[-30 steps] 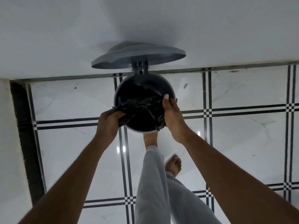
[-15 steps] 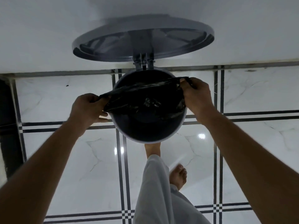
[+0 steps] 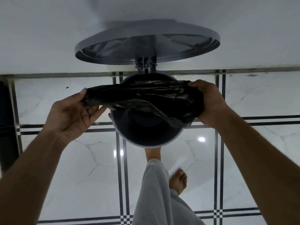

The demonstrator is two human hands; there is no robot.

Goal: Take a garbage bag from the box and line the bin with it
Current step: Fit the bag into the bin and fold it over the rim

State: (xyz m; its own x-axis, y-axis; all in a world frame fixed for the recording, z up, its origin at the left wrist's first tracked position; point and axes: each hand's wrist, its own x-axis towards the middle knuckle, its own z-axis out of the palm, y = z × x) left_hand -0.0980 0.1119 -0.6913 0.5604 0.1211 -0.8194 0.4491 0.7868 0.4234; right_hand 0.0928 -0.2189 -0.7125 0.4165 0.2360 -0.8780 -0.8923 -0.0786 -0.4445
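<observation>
Overhead, both hands' fingers pinch a crinkled black plastic bag (image 3: 142,98) stretched across the round grey bin (image 3: 146,142).

Both hands stretch a black garbage bag (image 3: 142,96) across the mouth of the round pedal bin (image 3: 146,142). The left hand (image 3: 71,114) pinches one end outside the rim; the right hand (image 3: 209,101) grips the other end at the rim. Beyond the grips, the hinged lid (image 3: 146,44) stands open.
</observation>
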